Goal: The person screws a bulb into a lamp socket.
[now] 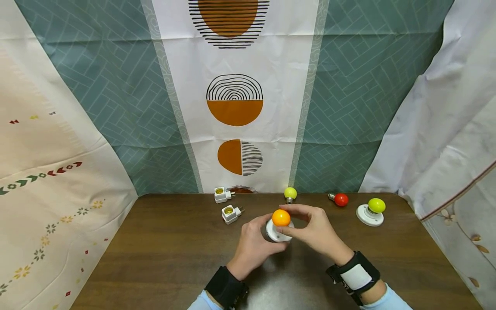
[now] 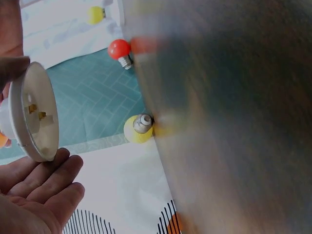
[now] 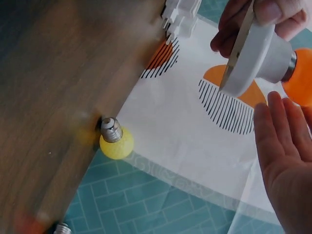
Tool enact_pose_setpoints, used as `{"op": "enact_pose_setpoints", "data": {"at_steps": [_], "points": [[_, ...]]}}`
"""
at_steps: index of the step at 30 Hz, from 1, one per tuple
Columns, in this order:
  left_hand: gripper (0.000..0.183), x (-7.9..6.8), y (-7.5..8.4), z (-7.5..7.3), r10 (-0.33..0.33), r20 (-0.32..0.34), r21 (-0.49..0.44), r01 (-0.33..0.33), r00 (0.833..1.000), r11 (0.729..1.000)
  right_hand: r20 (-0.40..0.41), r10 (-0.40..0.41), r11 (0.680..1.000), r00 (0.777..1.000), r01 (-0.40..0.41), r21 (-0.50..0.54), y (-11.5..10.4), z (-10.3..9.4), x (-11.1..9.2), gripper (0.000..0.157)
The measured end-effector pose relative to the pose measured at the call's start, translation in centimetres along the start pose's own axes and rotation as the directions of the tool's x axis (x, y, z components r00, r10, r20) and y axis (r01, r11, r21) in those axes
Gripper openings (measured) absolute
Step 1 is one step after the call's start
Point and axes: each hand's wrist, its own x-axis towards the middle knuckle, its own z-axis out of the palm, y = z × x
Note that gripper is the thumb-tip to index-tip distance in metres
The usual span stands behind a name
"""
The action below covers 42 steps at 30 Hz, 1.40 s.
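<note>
My left hand (image 1: 253,245) grips a round white lamp holder (image 1: 273,234) by its rim, lifted above the table. An orange bulb (image 1: 281,218) sits in the holder's socket, and my right hand (image 1: 315,228) has its thumb and fingers round it. In the right wrist view a strip of the metal screw base (image 3: 291,67) shows between bulb and socket. The left wrist view faces the hollow underside of the lamp holder (image 2: 46,109), where brass contacts show. Beyond the hands, a yellow-green bulb (image 1: 290,193) stands on the table with its metal base down.
Two white plug-in sockets (image 1: 221,196) (image 1: 229,216) lie on the brown table (image 1: 174,258) at the back, left of the hands. Toward the back right are a red bulb (image 1: 341,199) on its side and another white holder (image 1: 368,220) bearing a yellow-green bulb (image 1: 376,205). A patterned curtain (image 1: 248,60) hangs behind.
</note>
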Motion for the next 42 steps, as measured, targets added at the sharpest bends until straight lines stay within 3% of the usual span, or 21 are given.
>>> {"op": "enact_pose_setpoints", "data": {"at_steps": [4,8,11,21,23,32,36,42], "points": [[0.068,-0.1,-0.1,0.0,-0.009,0.011,0.001,0.009,1.0,1.0,0.056,-0.007,1.0,0.998,0.006,0.015,1.9,-0.1,-0.1,0.048],[0.069,-0.2,-0.2,0.1,-0.017,0.01,-0.003,0.017,1.0,1.0,0.041,-0.007,1.0,0.999,0.006,0.02,2.5,0.1,-0.2,0.045],[0.069,-0.3,-0.1,0.2,-0.019,0.003,-0.012,0.019,1.0,1.0,0.009,0.005,1.0,1.0,-0.005,-0.001,2.1,0.2,-0.3,0.044],[0.067,-0.2,0.0,0.1,0.015,-0.011,-0.016,-0.015,1.0,1.0,-0.099,0.011,0.999,0.995,-0.014,-0.032,-2.2,0.4,-0.3,0.039],[0.068,-0.1,0.0,0.0,0.013,-0.001,-0.007,-0.013,1.0,1.0,-0.095,0.03,0.999,0.995,-0.033,-0.031,-2.2,0.4,-0.2,0.04],[0.075,0.0,-0.3,-0.2,0.006,0.017,0.032,-0.007,1.0,0.999,-0.11,0.016,0.999,0.994,-0.02,-0.033,1.8,0.6,-0.4,0.045],[0.075,0.1,-0.3,-0.2,-0.003,0.006,0.038,0.003,1.0,0.999,-0.111,0.016,0.999,0.994,-0.02,-0.036,1.6,0.6,-0.4,0.046],[0.073,0.2,-0.4,-0.2,-0.012,-0.001,0.024,0.012,1.0,1.0,-0.089,0.01,0.999,0.996,-0.013,-0.043,-0.7,0.3,-0.1,0.045]]}}
